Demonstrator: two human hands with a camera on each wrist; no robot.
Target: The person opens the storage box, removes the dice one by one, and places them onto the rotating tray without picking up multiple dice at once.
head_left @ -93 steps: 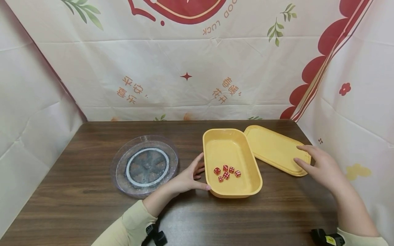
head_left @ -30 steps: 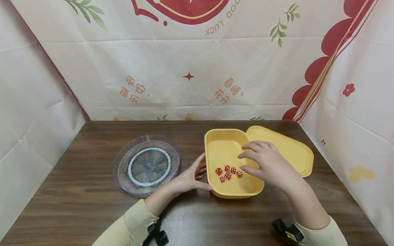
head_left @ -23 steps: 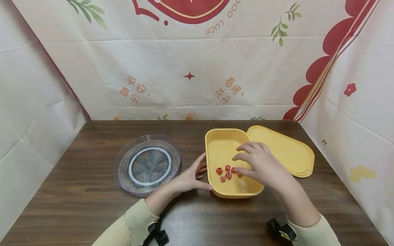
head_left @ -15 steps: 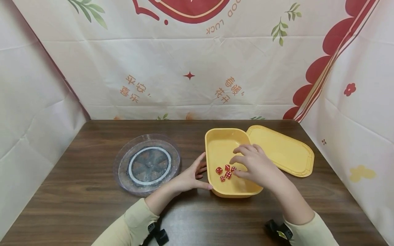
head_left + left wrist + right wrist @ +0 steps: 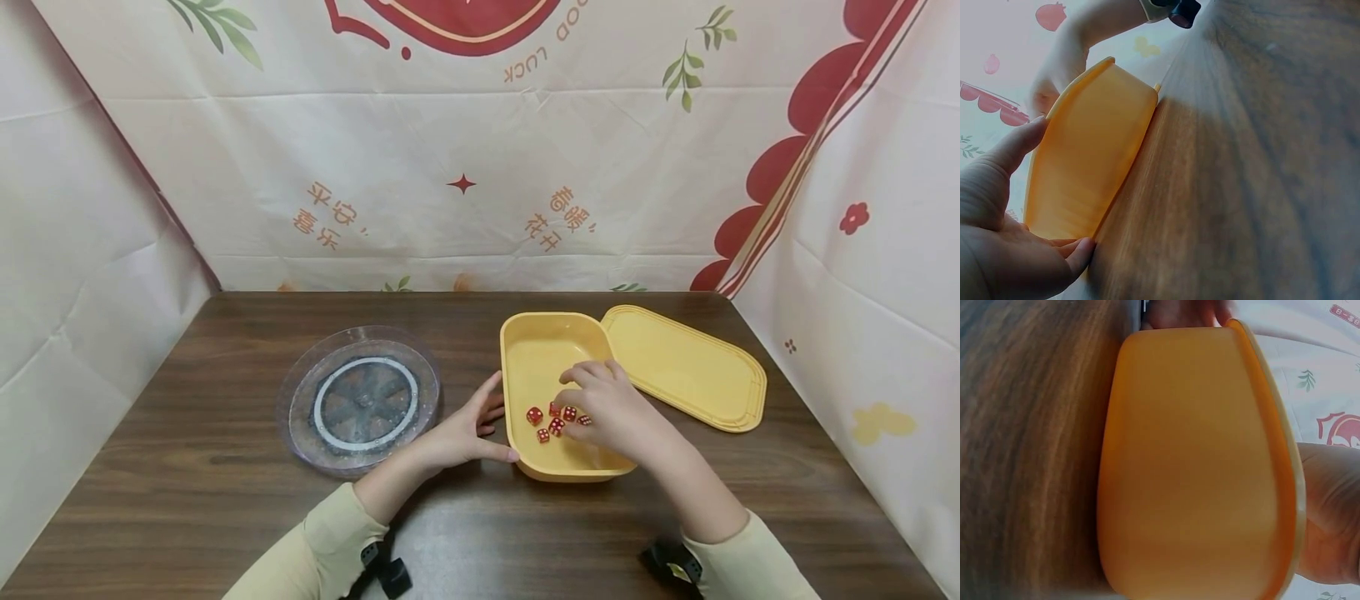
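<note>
My left hand [image 5: 461,433] rests against the left side of a yellow plastic box [image 5: 525,333], its thumb at the near corner and its fingers spread along the outer wall. In the left wrist view, the thumb touches the rim while the other fingertips lie low on the wall, near the table. Several small red dice [image 5: 534,416] with white pips lie on the box floor. Over them, inside the box, my right hand [image 5: 615,412] reaches down with thumb and fingers parted around the dice. The box wall hides its fingertips in the right wrist view.
A yellow lid [image 5: 686,367] lies flat to the right of the box, its corner close to the box's far right edge. Left of my left hand sits a round, clear plastic dish [image 5: 300,450] with a white ring. All stand on a dark wooden table [image 5: 180,467] before a printed cloth.
My right hand has come from over the lid leftward and down into the box, its fingers closing in towards the dice. My left hand and the box have stayed in place.
</note>
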